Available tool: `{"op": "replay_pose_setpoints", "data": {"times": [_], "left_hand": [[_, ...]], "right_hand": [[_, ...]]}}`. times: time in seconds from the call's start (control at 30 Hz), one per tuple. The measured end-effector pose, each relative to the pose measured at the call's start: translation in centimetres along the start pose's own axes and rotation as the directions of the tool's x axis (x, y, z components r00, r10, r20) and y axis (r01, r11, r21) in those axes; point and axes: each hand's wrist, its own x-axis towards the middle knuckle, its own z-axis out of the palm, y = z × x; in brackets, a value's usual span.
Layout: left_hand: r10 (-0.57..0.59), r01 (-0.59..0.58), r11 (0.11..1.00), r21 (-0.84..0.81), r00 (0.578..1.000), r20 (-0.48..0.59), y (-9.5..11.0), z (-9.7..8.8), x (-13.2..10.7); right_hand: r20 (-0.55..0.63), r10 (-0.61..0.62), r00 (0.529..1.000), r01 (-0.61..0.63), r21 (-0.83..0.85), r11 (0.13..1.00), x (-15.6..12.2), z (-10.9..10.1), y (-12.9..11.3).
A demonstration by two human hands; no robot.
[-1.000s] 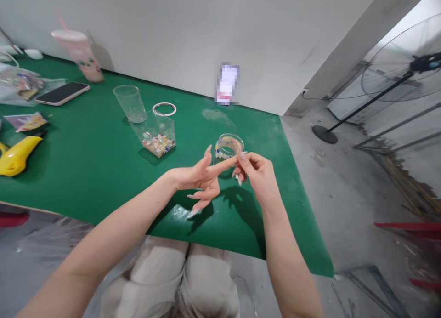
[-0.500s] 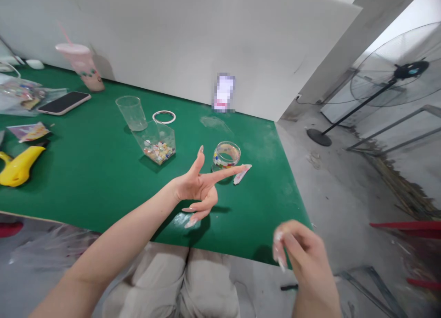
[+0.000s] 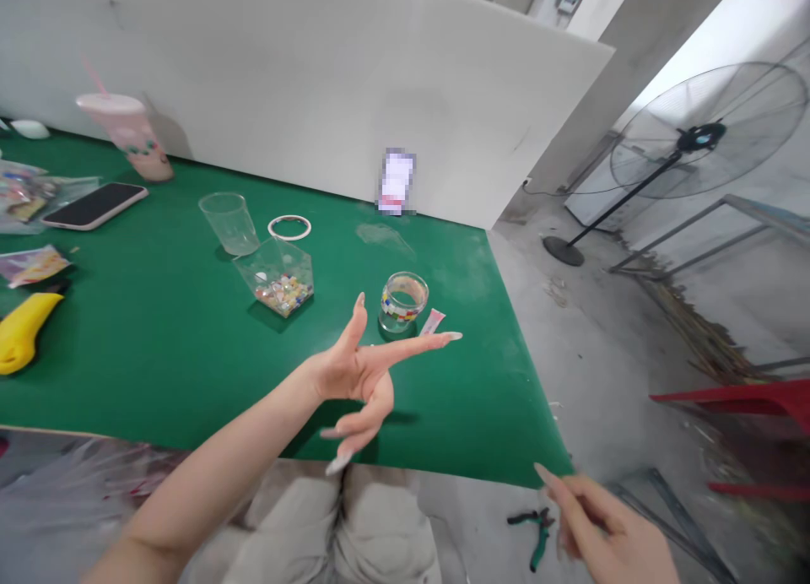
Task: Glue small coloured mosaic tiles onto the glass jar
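Note:
My left hand (image 3: pixel 360 373) hovers over the front of the green table, palm turned up. Its index finger points right and its thumb stands up, while the other fingers bend loosely; nothing is in it. Just beyond the fingers stands a clear glass jar (image 3: pixel 400 317) with a band of coloured mosaic tiles. A small pink and white tube (image 3: pixel 433 321) lies beside the jar, partly behind my index finger. At the lower right, past the table's front corner, my right hand (image 3: pixel 604 525) has its index finger stretched out and the others partly bent, and I see nothing held.
A clear angular tub with coloured tiles (image 3: pixel 284 294), a clear cup (image 3: pixel 231 225) and a white ring (image 3: pixel 289 228) stand on the left. Farther left are a phone (image 3: pixel 96 206), a pink tumbler (image 3: pixel 136 141) and a yellow tool (image 3: pixel 26 335). Pliers (image 3: pixel 537 529) lie on the floor.
My view has shifted a little, moving the table's things left and down. My right hand has moved right and down, and its pinched fingers have loosened. The left hand keeps its pose.

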Motion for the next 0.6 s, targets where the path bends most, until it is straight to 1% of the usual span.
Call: {"op": "replay_pose_setpoints", "data": {"times": [0.03, 0.07, 0.13, 0.17, 0.2, 0.23, 0.27, 0.3, 0.37, 0.43, 0.53, 0.6], "left_hand": [[0.021, -0.021, 1.000, 0.022, 1.000, -0.003, -0.3, 0.8, 0.0], [0.039, -0.038, 0.997, 0.061, 0.999, -0.014, -0.7, 1.6, -0.1], [0.071, -0.051, 0.982, 0.181, 0.992, -0.102, -1.5, 3.2, -0.4], [0.083, -0.042, 0.969, 0.244, 0.984, -0.160, -1.9, 4.0, -0.6], [0.099, -0.026, 0.952, 0.305, 0.970, -0.224, -2.3, 4.8, -0.8], [0.129, -0.021, 0.932, 0.362, 0.952, -0.277, -2.6, 5.4, -1.0], [0.162, -0.008, 0.905, 0.426, 0.931, -0.327, -2.9, 6.0, -1.1], [0.205, 0.010, 0.864, 0.504, 0.906, -0.371, -3.2, 6.4, -1.2], [0.271, 0.073, 0.762, 0.643, 0.867, -0.419, -3.5, 6.8, -1.3], [0.312, 0.156, 0.658, 0.736, 0.833, -0.456, -3.7, 6.9, -1.3], [0.343, 0.293, 0.521, 0.801, 0.788, -0.512, -3.8, 6.6, -1.3], [0.361, 0.358, 0.435, 0.826, 0.771, -0.524, -3.8, 6.5, -1.3]], "right_hand": [[-0.020, -0.071, 0.997, 0.072, 0.028, 0.997, 0.3, 0.0, -1.8], [-0.025, -0.185, 0.982, 0.186, 0.089, 0.978, 0.7, 0.0, -3.6], [-0.056, -0.373, 0.926, 0.377, 0.180, 0.909, 1.4, 0.5, -7.4], [-0.081, -0.418, 0.905, 0.425, 0.207, 0.881, 1.7, 0.8, -9.2], [-0.166, -0.468, 0.868, 0.497, 0.251, 0.831, 2.0, 1.2, -10.8], [-0.205, -0.497, 0.843, 0.537, 0.288, 0.793, 2.2, 1.6, -12.4], [-0.255, -0.517, 0.817, 0.576, 0.318, 0.753, 2.3, 1.9, -13.7], [-0.276, -0.541, 0.794, 0.608, 0.340, 0.718, 2.5, 2.3, -14.8], [-0.272, -0.593, 0.758, 0.652, 0.338, 0.678, 2.7, 2.8, -16.5], [-0.286, -0.614, 0.736, 0.677, 0.335, 0.656, 2.9, 3.2, -17.5], [-0.329, -0.623, 0.709, 0.705, 0.310, 0.638, 3.2, 3.7, -18.3], [-0.349, -0.626, 0.698, 0.714, 0.274, 0.644, 3.2, 3.9, -18.7]]}}
